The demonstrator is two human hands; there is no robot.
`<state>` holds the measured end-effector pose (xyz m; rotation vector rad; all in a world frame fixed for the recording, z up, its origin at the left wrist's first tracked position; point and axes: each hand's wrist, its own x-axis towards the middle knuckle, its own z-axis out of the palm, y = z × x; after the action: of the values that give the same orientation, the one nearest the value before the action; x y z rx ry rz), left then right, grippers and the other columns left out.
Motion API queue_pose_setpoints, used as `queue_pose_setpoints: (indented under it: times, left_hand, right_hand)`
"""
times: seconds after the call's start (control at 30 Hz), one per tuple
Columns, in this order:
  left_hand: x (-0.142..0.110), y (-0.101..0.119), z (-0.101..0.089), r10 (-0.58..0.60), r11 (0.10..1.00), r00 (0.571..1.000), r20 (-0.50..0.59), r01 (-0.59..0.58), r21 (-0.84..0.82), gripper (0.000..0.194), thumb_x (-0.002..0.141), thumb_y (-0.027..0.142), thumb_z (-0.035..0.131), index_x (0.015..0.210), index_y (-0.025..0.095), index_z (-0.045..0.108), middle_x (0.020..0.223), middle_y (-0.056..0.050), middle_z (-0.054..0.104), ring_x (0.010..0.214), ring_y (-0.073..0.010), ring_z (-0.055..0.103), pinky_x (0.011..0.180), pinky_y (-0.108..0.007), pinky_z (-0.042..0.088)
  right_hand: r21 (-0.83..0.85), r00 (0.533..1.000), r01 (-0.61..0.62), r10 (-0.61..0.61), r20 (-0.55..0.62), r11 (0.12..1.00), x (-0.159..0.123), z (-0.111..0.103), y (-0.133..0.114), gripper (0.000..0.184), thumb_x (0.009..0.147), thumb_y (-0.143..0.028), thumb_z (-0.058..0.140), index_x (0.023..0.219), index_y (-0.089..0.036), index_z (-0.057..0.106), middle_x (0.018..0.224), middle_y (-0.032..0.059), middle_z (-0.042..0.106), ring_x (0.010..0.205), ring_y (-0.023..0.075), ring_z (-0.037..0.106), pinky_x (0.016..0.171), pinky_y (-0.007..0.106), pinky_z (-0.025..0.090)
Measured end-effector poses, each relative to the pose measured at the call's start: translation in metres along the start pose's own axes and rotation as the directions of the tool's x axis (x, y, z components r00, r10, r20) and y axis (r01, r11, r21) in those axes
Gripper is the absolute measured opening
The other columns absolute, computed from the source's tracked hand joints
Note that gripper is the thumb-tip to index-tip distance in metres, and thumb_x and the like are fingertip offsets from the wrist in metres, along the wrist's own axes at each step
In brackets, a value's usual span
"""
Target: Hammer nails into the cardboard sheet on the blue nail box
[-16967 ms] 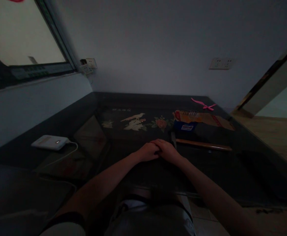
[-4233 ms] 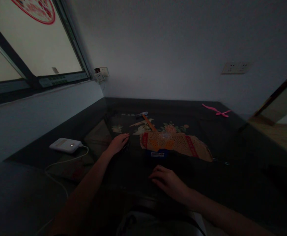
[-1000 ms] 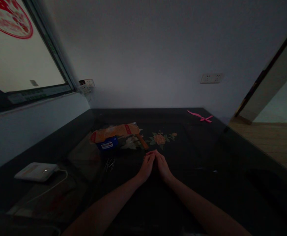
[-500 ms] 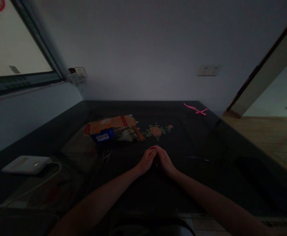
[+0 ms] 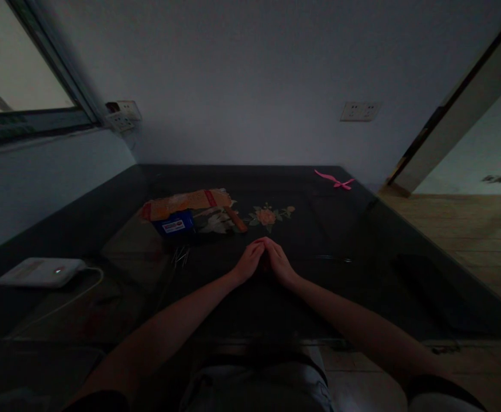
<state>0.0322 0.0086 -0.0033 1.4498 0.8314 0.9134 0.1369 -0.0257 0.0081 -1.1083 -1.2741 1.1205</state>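
Observation:
My left hand (image 5: 249,261) and my right hand (image 5: 279,264) rest on the dark glossy table (image 5: 327,229), their fingertips meeting in a peak. The fingers of both look stretched out, and no object shows in either; the space under the palms is dark. Just beyond them lies a printed flower pattern (image 5: 266,216) on the tabletop. To the left of it, a brown wooden handle (image 5: 236,220) sticks out near a torn orange wrapper (image 5: 177,205), which lies over a blue box (image 5: 174,224). Several thin metal sticks, perhaps nails (image 5: 181,256), lie in front of the box.
A white power bank (image 5: 40,272) with a white cable (image 5: 74,300) lies at the left. At the far right corner is a pink ribbon (image 5: 340,183). A thin shiny rod (image 5: 334,258) and a dark flat object (image 5: 434,292) are on the right. Wall sockets (image 5: 360,111) are behind.
The camera view has tilted slightly downward, so the table and hands sit higher in the picture and more of my lap shows. My hands keep the same pose.

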Motion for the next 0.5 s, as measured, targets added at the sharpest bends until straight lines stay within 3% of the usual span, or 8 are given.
queue_pose_setpoints:
  times: [0.13,0.3,0.5]
  left_hand:
    - [0.0007,-0.0013,-0.0005,0.027,1.0,0.999,-0.026,-0.027,-0.008,0.031,0.081,0.038,0.048,0.078,0.012,0.064,0.068,-0.004,0.062,0.065,-0.0156,0.058,0.062,-0.028,0.048]
    - [-0.0012,0.001,-0.0001,0.012,0.999,1.0,-0.008,-0.012,-0.044,0.031,0.084,0.034,0.044,0.09,0.011,0.064,0.062,-0.003,0.06,0.056,-0.0135,0.055,0.054,-0.025,0.048]
    - [0.0007,-0.001,-0.0001,-0.01,0.997,1.0,-0.013,0.009,-0.07,0.03,0.083,0.031,0.046,0.099,0.011,0.062,0.079,-0.004,0.065,0.065,-0.0132,0.059,0.056,-0.023,0.049]
  right_hand:
    - [0.001,1.0,-0.01,0.01,-0.001,1.0,0.0001,-0.0001,-0.0004,0.04,0.085,-0.051,0.037,0.087,-0.019,0.061,0.059,-0.0019,0.051,0.045,0.0108,0.044,0.039,0.023,0.037]
    - [0.002,1.0,-0.007,0.007,-0.011,1.0,0.0006,0.0016,0.0018,0.04,0.086,-0.051,0.037,0.087,-0.019,0.06,0.054,-0.0036,0.048,0.042,0.0099,0.042,0.038,0.022,0.035]
    - [-0.002,1.0,-0.002,0.002,-0.006,1.0,0.0019,0.0016,0.0018,0.042,0.087,-0.052,0.035,0.086,-0.017,0.059,0.054,-0.0042,0.049,0.041,0.0085,0.043,0.037,0.021,0.035]
